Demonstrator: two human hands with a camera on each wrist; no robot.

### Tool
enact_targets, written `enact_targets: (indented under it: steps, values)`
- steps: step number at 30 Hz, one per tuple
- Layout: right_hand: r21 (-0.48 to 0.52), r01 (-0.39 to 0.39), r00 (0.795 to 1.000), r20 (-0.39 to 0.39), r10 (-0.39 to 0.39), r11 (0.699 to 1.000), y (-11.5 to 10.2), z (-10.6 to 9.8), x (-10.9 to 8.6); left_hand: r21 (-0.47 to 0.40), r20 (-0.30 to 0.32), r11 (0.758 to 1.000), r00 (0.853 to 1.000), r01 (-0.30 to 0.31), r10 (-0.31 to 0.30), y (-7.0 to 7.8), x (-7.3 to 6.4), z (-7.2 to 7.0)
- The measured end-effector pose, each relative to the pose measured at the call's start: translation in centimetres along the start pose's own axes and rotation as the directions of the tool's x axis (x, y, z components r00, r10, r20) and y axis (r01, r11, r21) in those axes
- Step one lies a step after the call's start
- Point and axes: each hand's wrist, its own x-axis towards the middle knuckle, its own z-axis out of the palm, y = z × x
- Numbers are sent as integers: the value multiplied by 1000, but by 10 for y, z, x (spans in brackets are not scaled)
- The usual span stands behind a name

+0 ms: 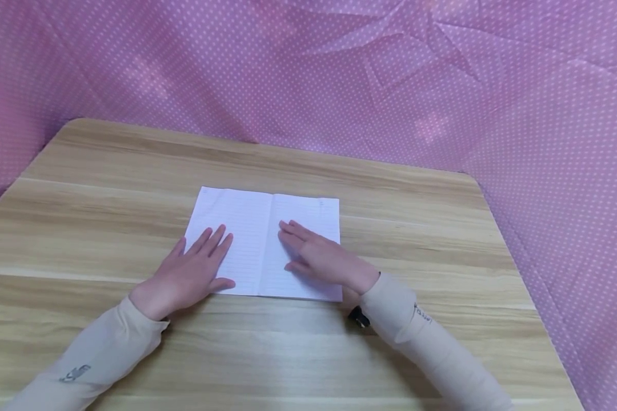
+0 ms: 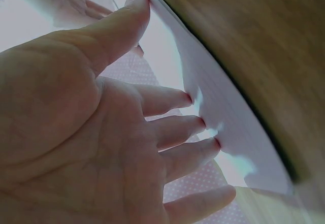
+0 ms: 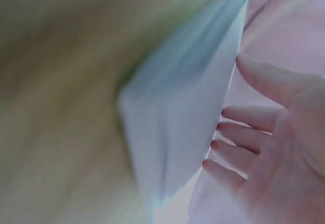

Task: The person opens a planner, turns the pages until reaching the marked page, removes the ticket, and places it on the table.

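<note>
A lined notebook [image 1: 249,245] lies with two pages upward, under the fingers of both hands, on a wooden table [image 1: 442,240]. The left hand [image 1: 190,277] has its fingers straight and spread upon the left page; they grip nothing, and their tips touch the paper. Its thumb points away from these fingers, near the page's lower edge. The right hand [image 1: 321,257] rests on the right page, its fingers straight and rather close together, also gripping nothing. Their tips lie just beside the centre fold [image 1: 265,245], which runs between the fingers of the two hands. Well beyond all the fingertips hangs a pink dotted cloth [image 1: 288,74]. Behind the right fingers, below the right sleeve [image 1: 427,337], there is a small black object [image 1: 360,317].
</note>
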Motion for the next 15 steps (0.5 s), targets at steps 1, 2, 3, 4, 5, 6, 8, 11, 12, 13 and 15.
enact_targets:
  steps: [1,2,3,4,5,6,8,11,12,13,15]
  values:
    - [6,-10,1000,-6,10,1000,4,-1,0,-1,0,1000,1000,0,0,0,0,0]
    - [12,-20,1000,-11,20,1000,8,-3,0,-2,1,1000,1000,0,0,0,0,0]
    - [18,-34,999,-18,34,999,12,-4,0,-3,2,1000,1000,1,-1,0,0,0]
    - [26,-49,999,-24,49,998,16,-5,0,-3,3,1000,1000,1,-1,0,0,0]
    - [36,-64,997,-29,65,997,20,-6,0,-2,4,1000,1000,2,-1,0,0,0]
    - [45,-80,996,-34,82,996,23,-7,-1,-1,5,1000,1000,2,-2,0,0,0]
    - [60,-111,993,-39,114,992,30,-9,-2,1,8,1000,1000,3,-3,0,0,0]
    - [67,-149,987,-51,152,987,40,-11,-3,0,12,1000,1000,5,-5,0,1,0]
    - [67,-158,985,-54,162,985,43,-11,-3,-1,13,1000,1000,6,-6,0,1,0]
    - [69,-168,983,-57,172,983,46,-12,-3,-2,14,1000,1000,6,-6,0,1,0]
    - [77,-187,979,-65,192,979,53,-15,-3,-3,16,1000,1000,6,-6,-1,1,0]
